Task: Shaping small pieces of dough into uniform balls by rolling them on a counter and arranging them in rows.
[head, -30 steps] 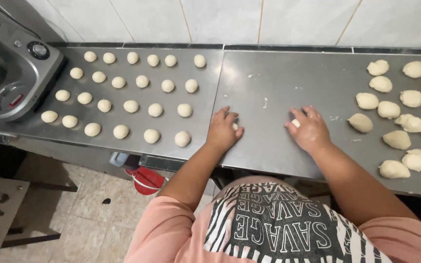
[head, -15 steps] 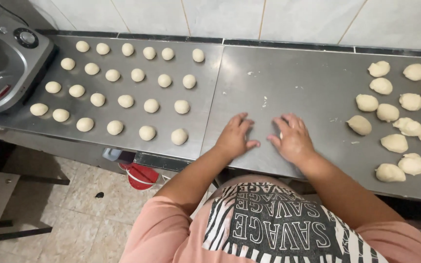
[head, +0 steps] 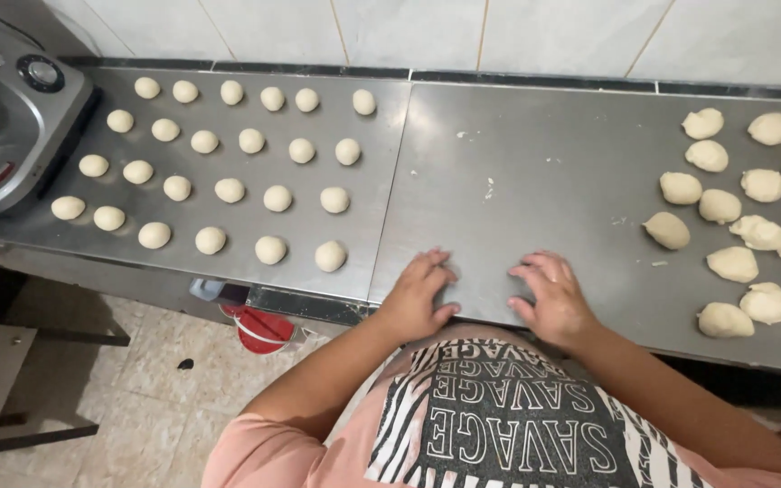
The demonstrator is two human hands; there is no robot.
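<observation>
dough balls (head: 230, 190) left — rough lumps (head: 732, 264) right

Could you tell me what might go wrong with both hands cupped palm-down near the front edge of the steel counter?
Left hand and right hand work close to the front edge of the steel counter; whatever they cover, which is hidden, might slip off toward the floor. The rough dough pieces sit crowded, some seemingly touching, and may stick together. The rolled ball nearest the left forearm could get bumped.

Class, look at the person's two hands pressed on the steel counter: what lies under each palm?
Both the left hand and right hand lie palm down on the steel counter. The palms cover whatever is beneath, so any dough there cannot be seen. Only bare metal shows around them.
</observation>
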